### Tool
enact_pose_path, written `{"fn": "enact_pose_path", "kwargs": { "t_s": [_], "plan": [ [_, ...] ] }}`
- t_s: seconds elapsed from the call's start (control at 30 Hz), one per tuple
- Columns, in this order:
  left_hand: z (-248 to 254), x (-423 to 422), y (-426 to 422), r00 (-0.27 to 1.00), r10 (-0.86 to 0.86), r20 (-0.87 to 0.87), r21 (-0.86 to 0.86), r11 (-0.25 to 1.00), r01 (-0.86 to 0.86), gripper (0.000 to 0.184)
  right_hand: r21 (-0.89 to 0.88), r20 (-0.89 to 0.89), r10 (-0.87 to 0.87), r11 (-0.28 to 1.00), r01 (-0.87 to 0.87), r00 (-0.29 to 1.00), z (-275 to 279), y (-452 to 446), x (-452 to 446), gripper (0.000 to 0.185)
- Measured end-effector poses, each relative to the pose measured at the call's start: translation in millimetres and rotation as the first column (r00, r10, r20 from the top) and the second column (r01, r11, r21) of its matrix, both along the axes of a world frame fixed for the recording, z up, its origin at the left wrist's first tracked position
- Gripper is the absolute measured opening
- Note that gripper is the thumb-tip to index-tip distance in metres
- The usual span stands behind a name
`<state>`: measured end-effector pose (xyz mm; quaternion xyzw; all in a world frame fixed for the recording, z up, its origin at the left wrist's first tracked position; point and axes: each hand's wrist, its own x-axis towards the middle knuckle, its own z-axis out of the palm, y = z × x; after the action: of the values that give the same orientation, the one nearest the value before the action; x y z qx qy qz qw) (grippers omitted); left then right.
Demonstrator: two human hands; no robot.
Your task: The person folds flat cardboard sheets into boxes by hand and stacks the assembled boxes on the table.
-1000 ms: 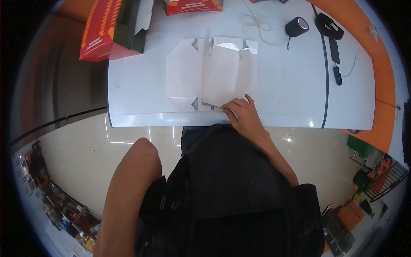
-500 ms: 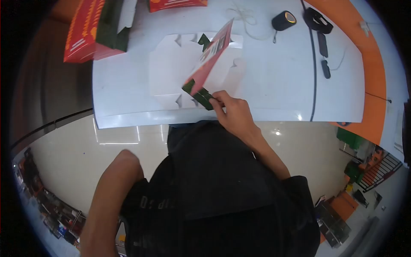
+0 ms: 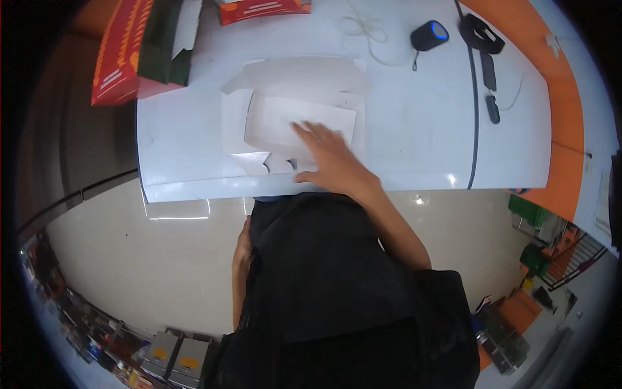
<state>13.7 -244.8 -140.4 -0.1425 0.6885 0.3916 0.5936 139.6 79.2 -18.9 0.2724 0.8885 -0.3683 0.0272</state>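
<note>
My right hand is open with its fingers spread over the white inner face of an unfolded cardboard box; motion blurs the fingertips, and whether they touch it I cannot tell. Slotted tabs stick out along the near edge of the cardboard, and its far flap is tilted up. Low beside my dark clothing, below the table edge, is my left hand. Its fingers are mostly hidden against my body.
The white table has a red and green box at its left and another red box at the back. Toward the right lie a pale cord, a black cylindrical speaker and a black strap-like item.
The red and green cardboard piece my right hand held up now lies white side up. That hand has let go and spread out. My left arm has moved right, closer to my body.
</note>
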Motion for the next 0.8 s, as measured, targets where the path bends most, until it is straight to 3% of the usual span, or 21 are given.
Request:
{"fn": "enact_pose_path", "kwargs": {
  "t_s": [0.07, 0.13, 0.17, 0.27, 0.37, 0.43, 0.47, 0.5, 0.6, 0.63, 0.73, 0.77, 0.8],
  "plan": [
    [5.8, -8.0, 2.1, 0.999, 0.049, 0.018, 0.034, 0.998, -0.049, 0.079, 0.291, 0.130, -0.018, 0.956, -0.021, 0.991, -32.7, 2.1, 25.1, 0.071],
    [1.1, -22.7, 4.4, 0.994, 0.101, 0.032, 0.084, 0.991, -0.104, 0.081, 0.203, 0.067, -0.019, 0.979, 0.005, 0.998, -55.6, 12.1, 43.8, 0.047],
    [-10.6, -34.1, -9.7, 0.998, 0.038, 0.055, 0.146, 0.988, -0.046, 0.080, 0.154, 0.036, -0.025, 0.988, 0.020, 0.999, -59.2, 14.3, 46.2, 0.036],
    [73.1, -59.0, 21.1, 0.934, -0.330, -0.134, -0.023, 0.944, 0.330, 0.076, 0.082, -0.108, -0.078, 0.993, 0.087, 0.991, -45.6, 6.0, 41.9, 0.015],
    [122.9, -70.5, 50.4, 0.709, -0.564, -0.424, -0.108, 0.809, 0.578, 0.075, 0.024, -0.210, -0.045, 0.998, 0.051, 0.977, -10.8, -20.8, 22.5, 0.012],
    [142.2, -48.3, 91.0, 0.909, -0.257, -0.328, 0.322, 0.874, 0.364, 0.077, 0.144, -0.415, 0.111, 0.988, -0.055, 0.903, -6.3, -45.2, 9.6, 0.020],
    [147.4, -41.0, 106.2, 0.967, -0.119, -0.225, 0.505, 0.834, 0.221, 0.078, -0.017, -0.438, 0.130, 0.988, -0.153, 0.890, 2.6, -55.3, -0.9, 0.025],
    [128.1, -33.1, 115.8, 0.998, 0.009, -0.057, 0.533, 0.846, 0.023, 0.079, -0.175, -0.466, 0.143, 0.953, -0.249, 0.873, 11.2, -60.5, -8.6, 0.029],
    [123.4, -30.2, 144.2, 0.958, -0.081, -0.274, 0.408, 0.892, 0.193, 0.075, -0.129, -0.312, 0.397, 0.882, -0.453, 0.863, 7.7, -54.1, -11.4, 0.038],
    [125.7, -31.0, 148.4, 0.967, 0.002, -0.254, 0.445, 0.888, 0.115, 0.067, -0.187, -0.313, 0.430, 0.846, -0.499, 0.847, 9.2, -49.9, -10.3, 0.043],
    [107.6, -52.6, 136.4, 0.997, 0.075, -0.015, 0.433, 0.900, -0.061, 0.058, 0.019, -0.361, 0.419, 0.896, -0.443, 0.833, 12.9, -48.4, -7.1, 0.053],
    [103.3, -60.5, 134.4, 0.995, 0.095, 0.034, 0.426, 0.899, -0.100, 0.046, 0.103, -0.350, 0.399, 0.916, -0.388, 0.848, 7.9, -47.7, -7.4, 0.056],
    [101.1, -65.8, 134.2, 0.998, 0.039, 0.056, 0.455, 0.889, -0.060, 0.043, 0.185, -0.347, 0.378, 0.925, -0.333, 0.858, -1.3, -45.0, -7.5, 0.060]
  ]
}}
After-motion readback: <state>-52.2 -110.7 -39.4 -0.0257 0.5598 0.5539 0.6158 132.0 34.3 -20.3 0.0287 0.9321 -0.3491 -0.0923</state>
